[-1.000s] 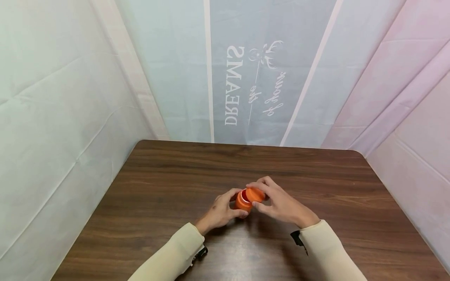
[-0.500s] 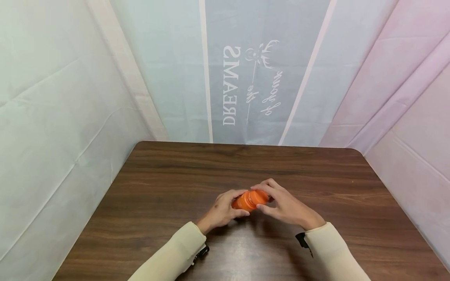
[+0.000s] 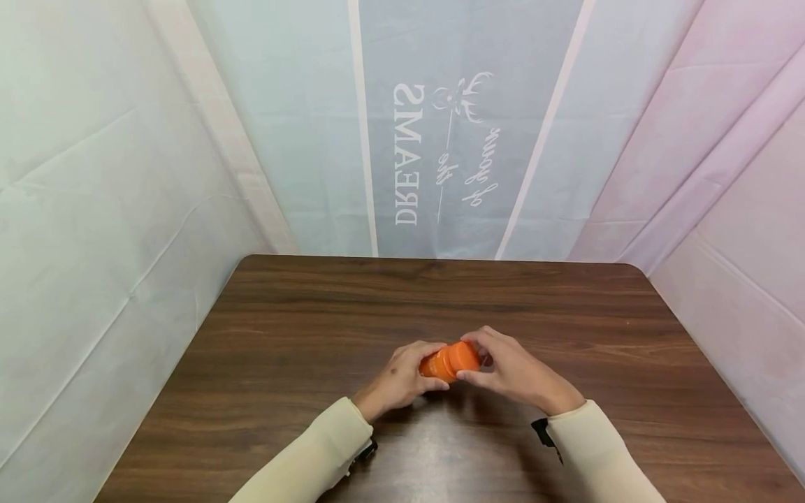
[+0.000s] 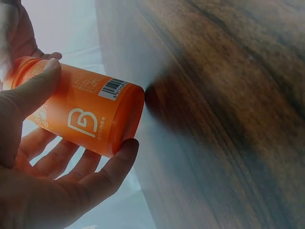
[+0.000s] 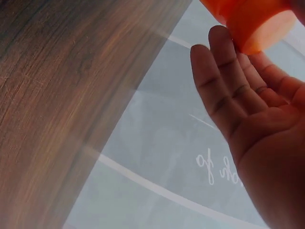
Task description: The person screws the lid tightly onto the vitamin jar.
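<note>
An orange plastic bottle [image 3: 434, 365] leans to the right near the middle of the table. My left hand [image 3: 399, 377] grips its body, thumb on the near side. On its label, the left wrist view shows a barcode and a white logo on the bottle [image 4: 83, 107]. Over the mouth sits an orange cap [image 3: 465, 356], held by my right hand [image 3: 518, 372] between thumb and fingers. In the right wrist view, the cap [image 5: 264, 26] is partly cut off at the top edge, above the fingers. Whether the thread is engaged cannot be seen.
The dark wood table [image 3: 302, 314] has rounded far corners. Pale cloth hangs behind it and on both sides, with white lettering [image 3: 409, 154] on the back panel. A black strap [image 3: 544, 432] shows at the right cuff.
A second ago the cap was angled off the bottle, showing the white-rimmed mouth. The bottle has tipped right, and the cap now covers the mouth. Both hands have kept their holds.
</note>
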Motion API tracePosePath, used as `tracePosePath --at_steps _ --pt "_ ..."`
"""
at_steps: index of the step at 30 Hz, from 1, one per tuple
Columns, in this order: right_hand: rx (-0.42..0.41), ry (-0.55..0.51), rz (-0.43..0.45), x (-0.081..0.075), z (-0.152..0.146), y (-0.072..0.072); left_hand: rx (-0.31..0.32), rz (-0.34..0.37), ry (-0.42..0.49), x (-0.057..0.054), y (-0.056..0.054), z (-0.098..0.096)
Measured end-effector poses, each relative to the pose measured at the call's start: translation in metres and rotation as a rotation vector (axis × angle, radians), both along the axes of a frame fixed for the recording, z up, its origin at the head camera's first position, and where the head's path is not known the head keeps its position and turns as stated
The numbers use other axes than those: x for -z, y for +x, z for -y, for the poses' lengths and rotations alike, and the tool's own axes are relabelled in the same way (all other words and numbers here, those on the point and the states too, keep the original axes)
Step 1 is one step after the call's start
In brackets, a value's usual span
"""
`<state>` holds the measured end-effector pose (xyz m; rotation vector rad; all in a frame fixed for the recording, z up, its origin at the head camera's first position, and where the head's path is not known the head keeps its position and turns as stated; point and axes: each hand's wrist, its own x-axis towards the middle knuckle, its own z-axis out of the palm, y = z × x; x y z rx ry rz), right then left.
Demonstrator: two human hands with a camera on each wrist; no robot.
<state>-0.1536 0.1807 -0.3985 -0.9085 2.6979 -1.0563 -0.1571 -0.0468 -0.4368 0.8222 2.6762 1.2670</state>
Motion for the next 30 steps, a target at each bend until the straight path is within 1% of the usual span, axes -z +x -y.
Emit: tracePosePath --at_steps 2,6,9,11,13,16,20,25,28,30 --pt "0.033 0.021 0.012 0.001 0.002 0.0 -0.002 0.003 -0.004 0.0 0.001 0.0" --pt "0.096 0.113 0.011 0.001 0.007 0.001 -0.004 -0.001 -0.011 0.002 0.001 0.001" --pt "0.117 0.188 -0.025 -0.002 0.01 0.003 -0.002 -0.008 -0.008 0.003 0.002 0.001" --pt "0.089 0.213 -0.06 -0.004 0.009 0.004 0.001 -0.02 -0.004 0.005 0.001 0.002" --pt "0.043 0.221 -0.099 -0.006 0.008 0.005 0.005 -0.032 -0.004 0.006 0.001 0.002" --pt "-0.049 0.197 -0.136 -0.01 0.006 0.004 0.011 -0.039 0.0 0.006 0.001 0.003" --pt "-0.113 0.172 -0.162 -0.013 0.005 0.003 0.018 -0.032 0.008 0.007 0.0 0.003" --pt "-0.12 0.198 -0.197 -0.015 0.006 0.002 0.024 -0.03 0.01 0.006 -0.001 0.003" --pt "-0.091 0.21 -0.169 -0.016 0.008 0.001 0.024 -0.026 0.015 0.006 -0.002 0.004" --pt "-0.046 0.223 -0.139 -0.015 0.01 0.0 0.021 -0.025 0.021 0.006 -0.002 0.004"
